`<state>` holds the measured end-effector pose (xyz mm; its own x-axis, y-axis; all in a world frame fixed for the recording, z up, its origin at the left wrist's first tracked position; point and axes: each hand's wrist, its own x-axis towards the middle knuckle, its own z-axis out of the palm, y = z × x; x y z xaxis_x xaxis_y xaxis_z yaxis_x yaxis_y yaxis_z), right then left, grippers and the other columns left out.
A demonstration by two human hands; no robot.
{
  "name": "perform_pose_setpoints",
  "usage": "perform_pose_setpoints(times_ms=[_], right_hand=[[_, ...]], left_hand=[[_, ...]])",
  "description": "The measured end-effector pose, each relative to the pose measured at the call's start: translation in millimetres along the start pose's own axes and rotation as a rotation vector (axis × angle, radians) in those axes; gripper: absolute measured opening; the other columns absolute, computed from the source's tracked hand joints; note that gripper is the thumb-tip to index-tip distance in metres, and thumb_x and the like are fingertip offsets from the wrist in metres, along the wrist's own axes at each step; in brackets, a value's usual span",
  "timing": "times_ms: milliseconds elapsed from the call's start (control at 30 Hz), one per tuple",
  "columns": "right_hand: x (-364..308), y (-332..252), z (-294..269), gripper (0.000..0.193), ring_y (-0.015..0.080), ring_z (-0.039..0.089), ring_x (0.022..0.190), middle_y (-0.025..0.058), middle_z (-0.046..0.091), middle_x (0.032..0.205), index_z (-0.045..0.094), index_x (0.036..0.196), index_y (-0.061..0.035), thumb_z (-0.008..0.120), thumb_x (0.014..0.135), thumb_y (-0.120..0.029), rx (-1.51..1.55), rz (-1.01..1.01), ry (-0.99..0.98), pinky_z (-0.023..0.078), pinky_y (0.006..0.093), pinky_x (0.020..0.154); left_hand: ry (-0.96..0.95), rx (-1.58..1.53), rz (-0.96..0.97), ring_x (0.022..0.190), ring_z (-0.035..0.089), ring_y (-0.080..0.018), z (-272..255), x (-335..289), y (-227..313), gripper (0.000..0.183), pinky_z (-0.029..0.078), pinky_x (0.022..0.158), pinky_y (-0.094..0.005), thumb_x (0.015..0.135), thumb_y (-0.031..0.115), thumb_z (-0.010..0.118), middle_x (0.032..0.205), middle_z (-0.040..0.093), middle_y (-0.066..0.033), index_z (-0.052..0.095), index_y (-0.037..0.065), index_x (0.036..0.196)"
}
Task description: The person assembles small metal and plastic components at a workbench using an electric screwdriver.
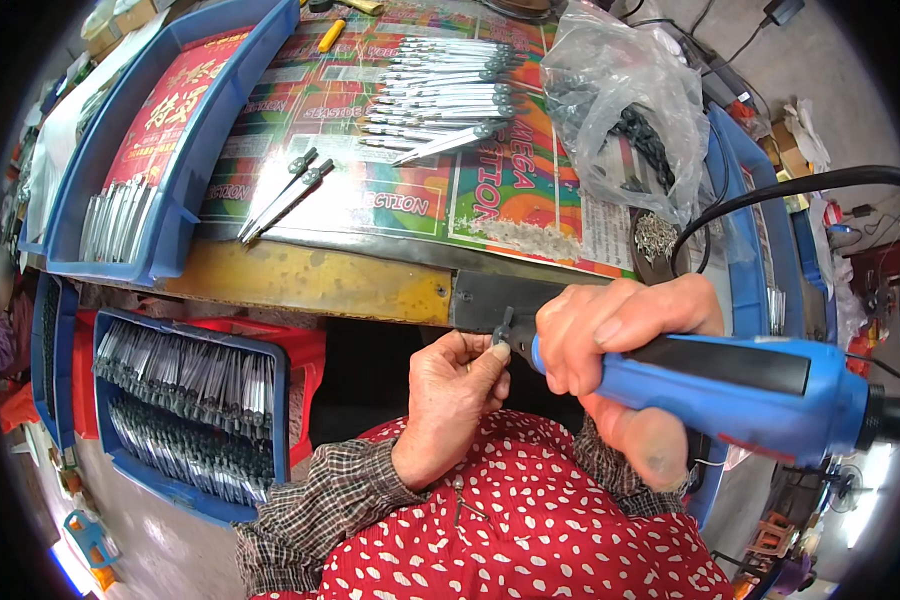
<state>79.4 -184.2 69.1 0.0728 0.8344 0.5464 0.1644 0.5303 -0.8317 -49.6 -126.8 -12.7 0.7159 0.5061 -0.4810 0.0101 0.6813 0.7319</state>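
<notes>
My right hand (610,335) grips a blue and black electric screwdriver (730,385), its tip pointing left toward the table's front edge. My left hand (455,395) pinches a small dark metal part (503,325) right at that tip. The part's far end is hidden behind my fingers. Two finished silver blade-like pieces with dark ends (285,193) lie on the table (310,280) ahead. A larger pile of the same pieces (445,95) lies farther back.
A clear plastic bag of dark parts (625,110) and a small dish of screws (655,237) stand at the right. A blue bin (175,235) with silver pieces sits at the left. Another blue crate (190,420) full of them stands on the floor.
</notes>
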Motion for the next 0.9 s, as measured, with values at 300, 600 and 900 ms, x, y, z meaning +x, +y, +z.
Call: perform_pose_setpoints(times_ms=[300, 600, 900], right_hand=[[7, 13, 3, 0.068, 0.0147, 0.051, 0.052, 0.0038, 0.051, 0.065, 0.044, 0.097, -0.0040, 0.071, 0.063, -0.056, 0.100, -0.054, 0.069, 0.039, 0.0277, 0.047], [-6, 19, 5, 0.067, 0.0164, 0.051, 0.049, 0.0043, 0.050, 0.061, 0.045, 0.095, -0.0043, 0.068, 0.063, -0.058, 0.192, -0.161, 0.191, 0.039, 0.0292, 0.046], [-13, 3, 3, 0.063, 0.0160, 0.051, 0.049, 0.0040, 0.051, 0.061, 0.044, 0.094, -0.0045, 0.067, 0.066, -0.056, 0.149, -0.174, 0.344, 0.039, 0.0287, 0.046]], left_hand=[[-0.014, 0.013, -0.021, 0.049, 0.048, -0.0044, 0, 0, 5, 0.013, 0.038, 0.042, -0.0165, 0.084, 0.008, 0.058, 0.062, 0.055, -0.0021, 0.055, -0.004, 0.085], [-0.059, 0.039, 0.025, 0.049, 0.046, -0.0046, -3, 0, 1, 0.013, 0.035, 0.042, -0.0164, 0.085, 0.010, 0.057, 0.062, 0.053, -0.0014, 0.055, -0.003, 0.087], [-0.125, 0.200, 0.202, 0.055, 0.048, -0.0056, -18, -9, 4, 0.017, 0.039, 0.046, -0.0172, 0.085, 0.004, 0.055, 0.075, 0.058, -0.0027, 0.054, -0.004, 0.099]])
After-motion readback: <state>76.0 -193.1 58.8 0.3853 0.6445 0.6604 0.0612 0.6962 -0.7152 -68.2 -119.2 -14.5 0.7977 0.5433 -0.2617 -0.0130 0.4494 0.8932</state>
